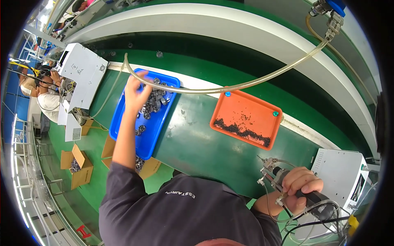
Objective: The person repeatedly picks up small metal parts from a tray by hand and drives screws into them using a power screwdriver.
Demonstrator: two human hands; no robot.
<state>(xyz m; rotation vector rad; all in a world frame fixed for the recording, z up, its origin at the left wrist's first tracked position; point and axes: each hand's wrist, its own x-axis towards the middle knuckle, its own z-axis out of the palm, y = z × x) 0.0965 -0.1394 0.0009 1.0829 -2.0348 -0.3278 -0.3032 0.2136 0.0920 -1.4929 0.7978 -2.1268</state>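
Observation:
My left hand [136, 93] reaches over the blue tray [145, 143], its fingers apart above a pile of small dark metal parts [154, 102]. No part shows clearly in its fingers. At the lower right, my right hand [301, 186] is wrapped round the black grip of a power screwdriver [283, 176]. Its metal head and thin tip point to the upper left, over the bench, and thin tubes and cables trail from it. Between the hands, farther back, lies an orange tray [242, 108] with small black pieces like screws [242, 130] heaped along its near side.
A clear yellowish hose [242, 86] arcs above both trays from a metal fitting [334, 26]. White machine boxes stand left [84, 67] and right [338, 174] of the green bench [188, 139]. Behind runs a green conveyor [180, 61]. Cardboard boxes [82, 172] stand on the floor; people sit far left.

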